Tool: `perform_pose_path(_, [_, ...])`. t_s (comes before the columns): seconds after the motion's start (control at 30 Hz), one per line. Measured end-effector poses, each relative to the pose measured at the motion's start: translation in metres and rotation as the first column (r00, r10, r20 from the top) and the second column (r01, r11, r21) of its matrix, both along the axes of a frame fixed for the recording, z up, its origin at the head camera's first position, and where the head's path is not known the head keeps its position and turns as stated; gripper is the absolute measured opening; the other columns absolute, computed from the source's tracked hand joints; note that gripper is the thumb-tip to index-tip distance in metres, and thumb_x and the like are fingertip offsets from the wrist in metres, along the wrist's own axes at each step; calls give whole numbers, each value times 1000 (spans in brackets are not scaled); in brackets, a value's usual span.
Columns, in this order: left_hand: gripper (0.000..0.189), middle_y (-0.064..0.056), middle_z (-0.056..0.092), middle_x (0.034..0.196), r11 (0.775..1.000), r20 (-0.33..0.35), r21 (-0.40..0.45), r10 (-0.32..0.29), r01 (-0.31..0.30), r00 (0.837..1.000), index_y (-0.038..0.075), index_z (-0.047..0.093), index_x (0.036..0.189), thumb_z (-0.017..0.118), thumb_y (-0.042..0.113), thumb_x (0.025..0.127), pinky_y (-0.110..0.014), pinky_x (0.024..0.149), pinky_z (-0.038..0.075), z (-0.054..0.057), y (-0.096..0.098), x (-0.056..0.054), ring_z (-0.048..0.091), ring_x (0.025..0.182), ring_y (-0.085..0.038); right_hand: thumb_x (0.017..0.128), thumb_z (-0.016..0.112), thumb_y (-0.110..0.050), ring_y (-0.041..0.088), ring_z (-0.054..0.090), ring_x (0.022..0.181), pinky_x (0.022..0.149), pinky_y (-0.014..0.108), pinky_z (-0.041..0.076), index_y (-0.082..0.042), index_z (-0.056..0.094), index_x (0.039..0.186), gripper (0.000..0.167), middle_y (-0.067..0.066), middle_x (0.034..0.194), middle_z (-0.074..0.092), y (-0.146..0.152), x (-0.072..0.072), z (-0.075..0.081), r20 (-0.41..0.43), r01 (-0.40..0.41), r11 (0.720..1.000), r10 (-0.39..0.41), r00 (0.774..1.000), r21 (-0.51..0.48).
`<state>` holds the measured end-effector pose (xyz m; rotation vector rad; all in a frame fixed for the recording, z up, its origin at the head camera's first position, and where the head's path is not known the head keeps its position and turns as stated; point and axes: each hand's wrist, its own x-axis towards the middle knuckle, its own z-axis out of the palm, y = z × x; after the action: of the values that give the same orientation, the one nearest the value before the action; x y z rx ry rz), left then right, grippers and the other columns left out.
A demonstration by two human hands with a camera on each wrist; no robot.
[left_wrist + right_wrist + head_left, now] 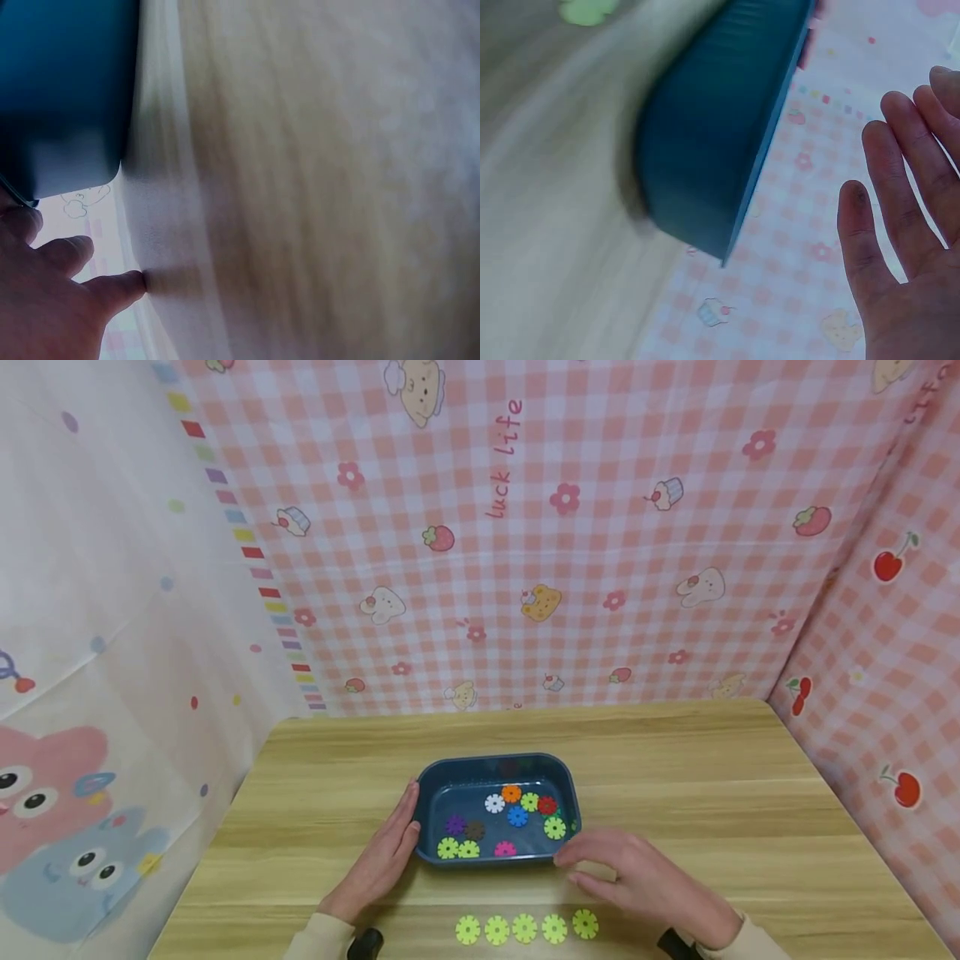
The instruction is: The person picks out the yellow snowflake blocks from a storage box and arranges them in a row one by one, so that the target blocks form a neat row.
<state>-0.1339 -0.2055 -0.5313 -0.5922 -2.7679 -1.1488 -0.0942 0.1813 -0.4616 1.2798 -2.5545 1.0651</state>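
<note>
A dark blue tray (498, 862) sits on the wooden table, with several notched snowflake discs inside: yellow-green, white, orange, red, blue, purple, brown and pink. My left hand (385, 853) lies along the tray's left side, fingers extended, touching its rim; the left wrist view shows its fingers beside the tray wall. By the front right corner is my right hand (633, 872), loosely bent and holding nothing. In the right wrist view its fingers (889, 202) are spread, apart from the tray. A row of several yellow-green discs (525, 929) lies in front of the tray.
The wooden table (690, 777) extends to both sides of the tray. A pink checked cloth (585, 552) hangs behind it, and patterned cloths close off the left and right sides.
</note>
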Motion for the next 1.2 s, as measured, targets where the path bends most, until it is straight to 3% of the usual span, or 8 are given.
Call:
perform_pose_path(0.17, [56,-20,23,169,1000,-5,-18,2,-3,1000,-1,23,163,41,18,113,-43,122,20,1,0,-1,24,154,-33,100,72,-22,6,68,101,84,30,60,-23,76,112,13,-12,111,73,-11,-8,8,-70,-24,999,22,997,-25])
perform_pose_path(0.27, [56,-19,22,169,1000,-3,-26,2,-2,1000,-1,22,163,40,18,114,-48,121,22,1,1,-2,24,155,-32,101,70,-25,6,67,103,85,31,60,-23,76,114,14,-13,112,73,-18,-13,12,-75,-41,999,40,996,-12])
perform_pose_path(0.53, [56,-20,23,169,1000,-3,-26,1,-1,1000,-2,22,163,41,16,113,-50,121,22,1,0,-2,24,155,-33,103,68,-24,9,66,110,96,36,57,-20,76,118,18,-11,116,73,-44,-30,19,-40,-81,995,83,996,62])
perform_pose_path(0.67, [56,-19,22,169,1000,2,-16,-5,5,1000,-2,22,162,41,16,113,-31,123,16,1,0,-2,23,155,-33,100,71,-19,11,66,112,97,36,56,-17,76,118,19,-8,116,74,-54,-39,22,-45,-107,992,110,993,74])
perform_pose_path(0.77, [56,-18,21,169,1000,10,-11,-6,7,1000,-2,22,163,41,17,113,-15,118,8,1,0,-1,23,155,-32,99,73,-18,12,67,112,97,35,56,-16,76,118,20,-6,116,74,-60,-46,28,-71,-124,988,130,989,87])
perform_pose_path(0.83, [56,-18,21,170,1000,11,-14,-4,4,1000,-1,22,163,40,17,113,-17,119,9,1,-1,-1,23,155,-32,99,72,-21,11,67,112,97,36,55,-16,76,119,20,-6,117,74,-63,-51,34,-81,-128,985,137,987,112])
perform_pose_path(1.07, [56,-18,21,169,1000,-3,-24,-7,7,1000,-2,22,163,41,16,113,-51,121,23,1,-1,-1,23,154,-33,100,72,-26,10,64,115,100,34,54,-18,75,121,23,-9,120,72,-77,-69,48,-78,-148,969,166,983,197])
perform_pose_path(1.2, [56,-17,21,169,1000,0,-22,-5,5,1000,-2,22,163,41,15,113,-43,123,20,1,-1,0,23,155,-33,100,72,-26,10,62,120,103,34,51,-20,75,123,24,-9,124,71,-88,-79,46,-18,-167,946,179,984,279])
